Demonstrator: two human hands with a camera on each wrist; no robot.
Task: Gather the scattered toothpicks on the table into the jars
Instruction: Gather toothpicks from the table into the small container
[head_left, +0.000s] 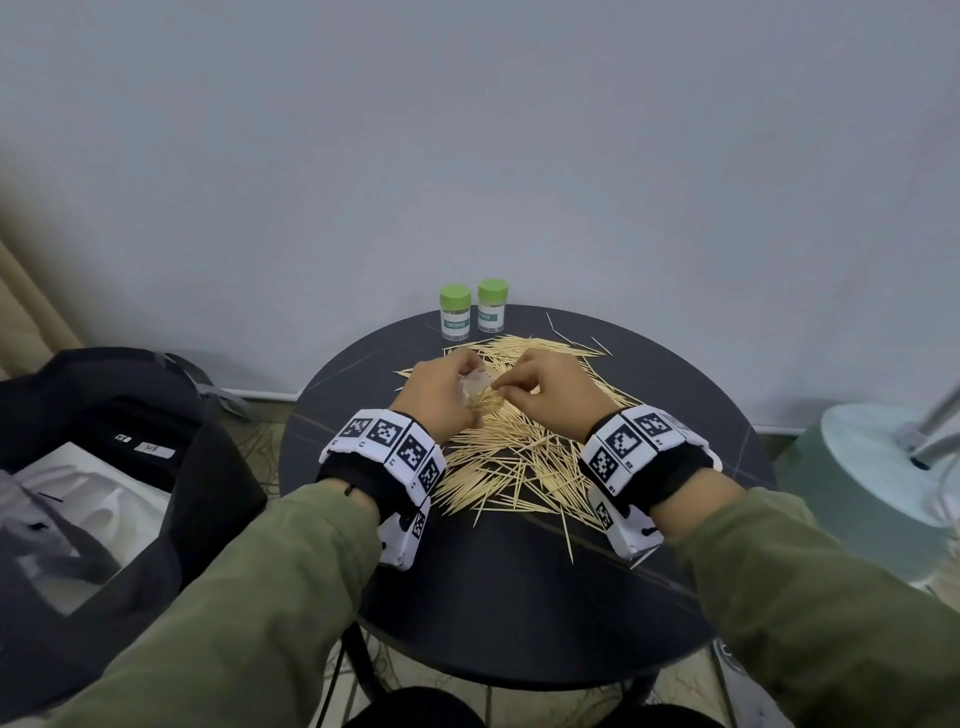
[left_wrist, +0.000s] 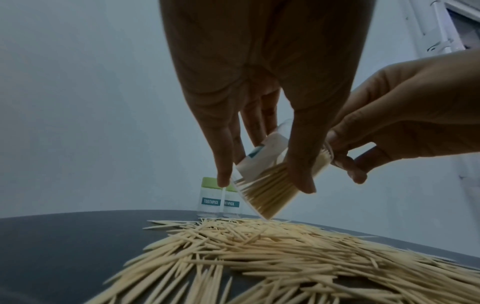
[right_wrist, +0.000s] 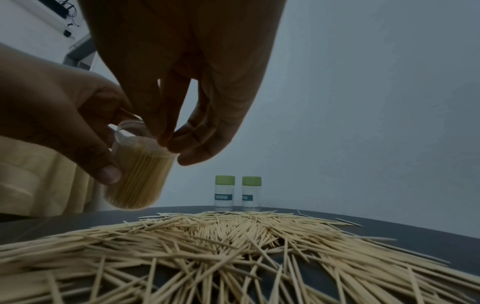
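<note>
One round dark table (head_left: 519, 613) is seen against a plain grey wall, and on it lies one broad heap of scattered toothpicks (head_left: 524, 457), far too many to be counted: pale, thin wooden sticks with pointed ends, crossed over each other in all directions, with a few strays near the far edge. Three jars are counted. Two capped jars (head_left: 474, 310) are stood upright side by side at the far edge of the table, each clear, with a green lid and a white label reading TOOTHPICK. One open jar (left_wrist: 262, 185), clear, lidless and packed with upright toothpicks, is held tilted above the heap by the left hand (head_left: 436, 395), whose fingers and thumb are wrapped round its wall. At its mouth the right hand (head_left: 556, 389) is seen with thumb and fingertips pressed together in a pinch; what is pinched cannot be made out.
</note>
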